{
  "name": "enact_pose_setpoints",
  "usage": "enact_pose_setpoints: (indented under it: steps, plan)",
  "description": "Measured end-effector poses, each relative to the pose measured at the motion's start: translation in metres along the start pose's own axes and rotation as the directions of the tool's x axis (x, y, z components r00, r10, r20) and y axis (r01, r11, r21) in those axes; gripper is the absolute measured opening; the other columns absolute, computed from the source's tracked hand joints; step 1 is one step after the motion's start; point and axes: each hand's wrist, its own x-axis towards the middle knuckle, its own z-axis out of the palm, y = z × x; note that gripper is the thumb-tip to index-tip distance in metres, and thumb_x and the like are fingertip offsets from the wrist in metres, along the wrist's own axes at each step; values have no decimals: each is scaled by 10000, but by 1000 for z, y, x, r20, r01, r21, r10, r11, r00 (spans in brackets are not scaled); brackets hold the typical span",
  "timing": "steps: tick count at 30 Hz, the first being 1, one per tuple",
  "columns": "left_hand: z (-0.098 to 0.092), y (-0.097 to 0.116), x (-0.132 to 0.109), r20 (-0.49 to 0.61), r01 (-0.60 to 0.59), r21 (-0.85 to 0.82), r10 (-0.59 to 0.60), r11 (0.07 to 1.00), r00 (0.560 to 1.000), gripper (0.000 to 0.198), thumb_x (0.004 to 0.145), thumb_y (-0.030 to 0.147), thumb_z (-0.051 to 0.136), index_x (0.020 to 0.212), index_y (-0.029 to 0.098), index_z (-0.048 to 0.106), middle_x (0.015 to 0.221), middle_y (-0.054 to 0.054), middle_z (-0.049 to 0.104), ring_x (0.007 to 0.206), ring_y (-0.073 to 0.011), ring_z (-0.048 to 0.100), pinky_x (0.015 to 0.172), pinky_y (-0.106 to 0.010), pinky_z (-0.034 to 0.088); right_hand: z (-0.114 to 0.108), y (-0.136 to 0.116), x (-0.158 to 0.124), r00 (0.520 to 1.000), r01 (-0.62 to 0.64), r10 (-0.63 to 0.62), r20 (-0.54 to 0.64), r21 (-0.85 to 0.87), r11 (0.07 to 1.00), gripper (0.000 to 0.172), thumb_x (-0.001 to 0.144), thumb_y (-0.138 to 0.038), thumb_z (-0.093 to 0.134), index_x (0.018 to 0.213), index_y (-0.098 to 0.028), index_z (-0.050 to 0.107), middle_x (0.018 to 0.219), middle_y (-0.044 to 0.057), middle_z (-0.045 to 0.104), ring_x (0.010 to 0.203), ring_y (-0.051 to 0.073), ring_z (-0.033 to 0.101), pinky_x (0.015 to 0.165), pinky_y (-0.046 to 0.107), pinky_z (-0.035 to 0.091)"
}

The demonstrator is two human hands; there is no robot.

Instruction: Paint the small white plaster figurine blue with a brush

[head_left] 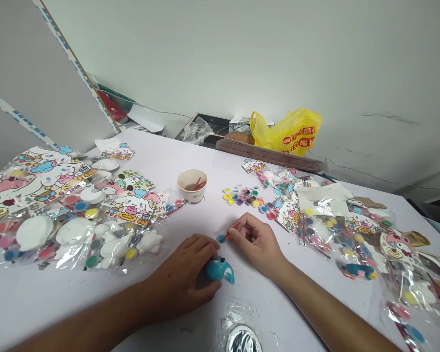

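My left hand (pixel 196 269) is closed around a small blue whale figurine (pixel 220 270), its thumb below and fingers above. The whale is painted light blue with a white part and a dark spot on top. Between the thumb and fingers of my right hand (pixel 254 239) is a thin red paintbrush (pixel 230 231). Its tip is in a little paint pot (pixel 222 238) of blue paint standing just above the whale. Farther back stands a paper cup (pixel 192 186) with murky water and red sticks in it.
Clear packs of white figurines and paint pots (pixel 73 232) cover the left side. More packs (pixel 322 230) lie at right, near a painted figurine (pixel 359 271). Loose paint pots (pixel 245 196) sit beyond my right hand. A yellow plastic bag (pixel 288 129) stands at the back; a round silvery object (pixel 244 340) lies in front.
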Motion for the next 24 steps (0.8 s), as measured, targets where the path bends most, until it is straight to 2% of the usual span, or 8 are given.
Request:
enact_pose_setpoints:
  steps: [4,9,13,24]
  plan:
    - [0,0,-1,-5,-6,-2,6,1000,1000,266,810,204,648,1055,209,544,1167,-77,570,1103,-260,504,959,-390,447,-2,-2,1,999,16,-17,-32,-33,999,226,914,-359,584,769,-211,495,593,-41,522,511,109,378,505,238,321]
    - [0,1,-1,-2,-19,-28,18,999,1000,288,812,196,653,1077,211,540,1198,-77,569,1148,-257,496,994,-393,438,-3,-5,0,997,45,-53,-53,-149,988,192,907,-331,591,772,-204,542,565,-49,485,507,110,395,496,233,328]
    - [1,1,-1,-17,-29,-43,28,999,999,299,809,198,650,1085,214,536,1256,-88,554,1203,-265,482,1023,-398,430,-2,-6,-2,995,79,-89,-35,-228,970,166,896,-315,599,780,-197,589,588,-36,524,512,109,438,487,226,341]
    - [0,0,-2,18,-1,-23,2,1000,1000,270,814,184,640,1061,212,533,1240,-75,544,1173,-250,490,1000,-377,439,0,-15,-2,995,65,-85,-56,-297,953,174,880,-308,612,759,-189,648,593,-20,549,530,122,473,500,235,355]
